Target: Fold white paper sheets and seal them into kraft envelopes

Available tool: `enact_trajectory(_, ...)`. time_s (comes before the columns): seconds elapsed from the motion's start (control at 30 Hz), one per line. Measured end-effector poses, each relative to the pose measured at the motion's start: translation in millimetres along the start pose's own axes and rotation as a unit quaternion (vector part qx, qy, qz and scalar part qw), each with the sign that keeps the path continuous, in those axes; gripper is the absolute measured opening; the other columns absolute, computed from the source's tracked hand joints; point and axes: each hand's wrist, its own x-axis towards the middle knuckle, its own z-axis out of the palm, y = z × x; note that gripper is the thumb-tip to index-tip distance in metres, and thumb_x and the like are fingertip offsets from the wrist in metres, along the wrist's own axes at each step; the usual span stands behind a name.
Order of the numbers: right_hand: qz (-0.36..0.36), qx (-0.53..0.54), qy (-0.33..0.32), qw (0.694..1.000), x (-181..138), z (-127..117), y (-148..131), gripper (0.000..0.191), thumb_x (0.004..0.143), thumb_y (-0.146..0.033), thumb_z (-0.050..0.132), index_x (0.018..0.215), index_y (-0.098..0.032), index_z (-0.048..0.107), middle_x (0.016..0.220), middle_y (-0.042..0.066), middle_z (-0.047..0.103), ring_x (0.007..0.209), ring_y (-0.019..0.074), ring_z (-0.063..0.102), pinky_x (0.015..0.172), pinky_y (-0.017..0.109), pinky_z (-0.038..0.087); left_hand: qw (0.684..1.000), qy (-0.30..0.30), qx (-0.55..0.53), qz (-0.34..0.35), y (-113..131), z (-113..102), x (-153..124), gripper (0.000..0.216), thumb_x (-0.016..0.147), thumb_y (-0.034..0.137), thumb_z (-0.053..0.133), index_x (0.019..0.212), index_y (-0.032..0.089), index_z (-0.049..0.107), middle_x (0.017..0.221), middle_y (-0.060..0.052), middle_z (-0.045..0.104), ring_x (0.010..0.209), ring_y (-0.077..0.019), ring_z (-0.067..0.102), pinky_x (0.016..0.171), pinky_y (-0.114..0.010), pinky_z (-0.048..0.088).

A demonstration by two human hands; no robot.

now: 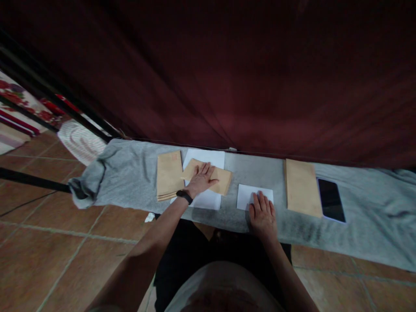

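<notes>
My left hand [202, 178], with a black band on its wrist, lies flat with fingers stretched out on a brown envelope [221, 178]. That envelope rests tilted across a white sheet of paper [208, 158]. My right hand [262, 215] lies flat, fingers together, on the near edge of a small folded white paper [247, 193]. Both papers lie on a grey cloth [130, 173] spread over a low surface. To the left of the white sheet sits a stack of brown envelopes [168, 174].
To the right lie another brown envelope stack [302, 187] and a dark phone [330, 200]. A dark red curtain [227, 73] hangs behind the cloth. Brown floor tiles [48, 247] lie below, with black metal bars [32, 180] at the left.
</notes>
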Motion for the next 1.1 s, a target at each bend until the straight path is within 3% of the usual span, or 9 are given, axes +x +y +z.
enact_trajectory(0.1,0.003,-0.009,-0.016,1.0,1.1,-2.4,-1.9,0.052,0.103,-0.03,0.038,0.153,-0.015,0.04,0.159,0.017,0.038,0.145,0.0316,0.038,0.118,0.052,0.029,0.995,-0.089,0.021,0.034,-12.1,-21.0,17.4,0.091,0.08,0.055,0.068,0.155,0.018,0.032,0.167,-0.019,0.018,0.154,-0.0363,0.011,0.121,-0.058,0.006)
enact_trajectory(0.2,0.005,-0.01,-0.016,1.0,1.2,-3.1,-3.1,0.052,0.103,-0.032,0.038,0.153,-0.015,0.039,0.16,0.016,0.037,0.146,0.031,0.036,0.118,0.051,0.028,0.988,-0.137,0.039,0.066,-16.1,-35.3,30.4,0.104,0.068,0.052,0.078,0.156,0.021,0.031,0.167,-0.018,0.019,0.154,-0.0349,0.014,0.122,-0.054,0.008)
enact_trajectory(0.47,0.017,0.003,-0.013,1.0,2.0,-4.7,-5.4,0.053,0.103,-0.031,0.04,0.154,-0.016,0.037,0.161,0.015,0.035,0.147,0.0306,0.036,0.119,0.051,0.028,0.985,-0.12,0.079,0.091,-7.9,-43.5,39.5,0.107,0.056,0.049,0.085,0.151,0.027,0.042,0.158,-0.014,0.038,0.145,-0.0402,0.031,0.119,-0.051,0.017)
enact_trajectory(0.63,0.023,0.003,-0.015,1.0,3.8,-6.4,-6.8,0.054,0.103,-0.032,0.041,0.155,-0.018,0.036,0.162,0.014,0.034,0.146,0.0304,0.037,0.119,0.05,0.028,0.99,-0.091,0.053,0.097,-6.3,-46.4,45.3,0.084,0.06,0.043,0.084,0.138,0.027,0.055,0.144,-0.012,0.052,0.135,-0.0359,0.043,0.115,-0.046,0.025)
enact_trajectory(0.73,0.025,0.0,-0.014,1.0,4.3,-7.1,-7.6,0.055,0.103,-0.032,0.041,0.155,-0.017,0.036,0.162,0.014,0.034,0.146,0.03,0.037,0.119,0.049,0.028,0.995,-0.069,0.0,0.074,-4.5,-49.5,49.2,0.045,0.066,0.036,0.079,0.107,0.022,0.067,0.12,-0.01,0.062,0.112,-0.03,0.059,0.1,-0.039,0.041)
enact_trajectory(0.83,0.03,-0.003,-0.018,0.999,5.1,-8.3,-8.7,0.054,0.103,-0.031,0.04,0.155,-0.015,0.037,0.161,0.015,0.035,0.147,0.0292,0.037,0.12,0.048,0.026,0.995,-0.065,-0.023,0.07,-3.0,-54.3,48.6,0.019,0.075,0.036,0.069,0.084,0.02,0.064,0.095,-0.005,0.064,0.087,-0.0226,0.062,0.08,-0.032,0.046)
enact_trajectory(0.97,0.037,-0.001,-0.026,0.999,7.1,-9.7,-9.9,0.054,0.102,-0.029,0.042,0.154,-0.015,0.038,0.16,0.014,0.037,0.146,0.0288,0.037,0.12,0.048,0.027,0.988,-0.074,-0.119,0.067,-5.6,-57.6,35.5,0.025,0.082,0.045,0.058,0.075,0.021,0.059,0.072,0.002,0.059,0.071,-0.0171,0.056,0.065,-0.026,0.041)
enact_trajectory(1.1,0.045,-0.003,-0.028,0.999,8.6,-9.9,-10.0,0.054,0.101,-0.028,0.043,0.153,-0.015,0.04,0.159,0.014,0.039,0.145,0.029,0.04,0.119,0.047,0.028,0.971,-0.077,-0.224,0.035,-1.4,-57.0,15.7,0.025,0.079,0.046,0.061,0.079,0.022,0.062,0.069,0.003,0.06,0.069,-0.0172,0.055,0.062,-0.025,0.039)
